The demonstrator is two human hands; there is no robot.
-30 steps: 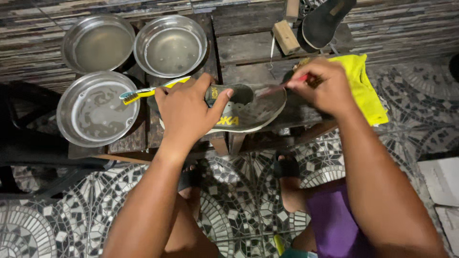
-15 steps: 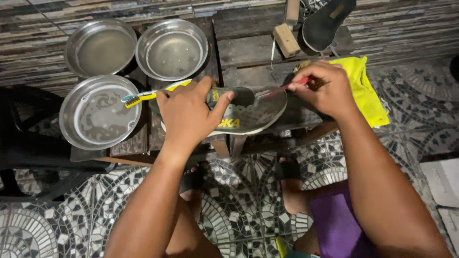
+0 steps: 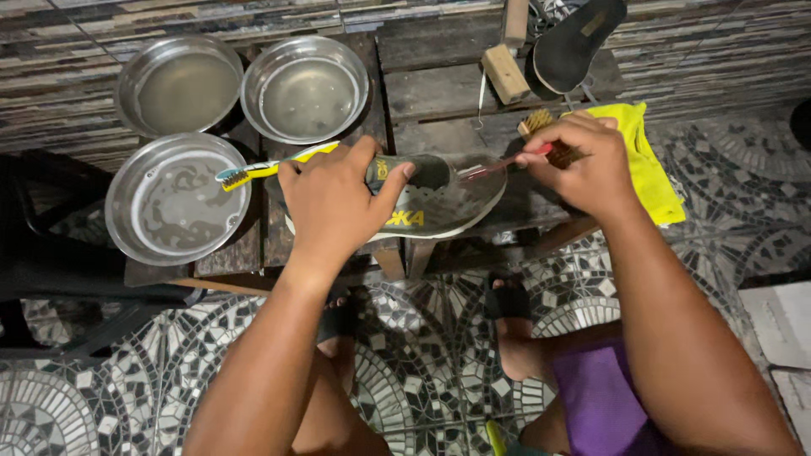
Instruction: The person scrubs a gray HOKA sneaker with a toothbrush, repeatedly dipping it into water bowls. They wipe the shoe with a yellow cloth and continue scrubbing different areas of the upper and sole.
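My left hand [image 3: 334, 198]: closed over the shoe [image 3: 439, 203], pinning it on the table [image 3: 439, 93] | my right hand [image 3: 583, 165]: pinching a red brush [image 3: 507, 160], tip at shoe's toe | yellow toothbrush [image 3: 262, 169] under left hand | 3 bowls [image 3: 182, 203] left of shoe

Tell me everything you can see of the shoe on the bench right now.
The shoe is a grey mesh sneaker with a pale sole and yellow lettering on its side. It lies on its side on the dark wooden bench, toe towards the right. The left hand clamps its heel end, covering much of it, and the dark opening shows beside the thumb. The right hand holds a thin red-handled tool whose tip rests at the toe. A yellow toothbrush lies just behind the heel.
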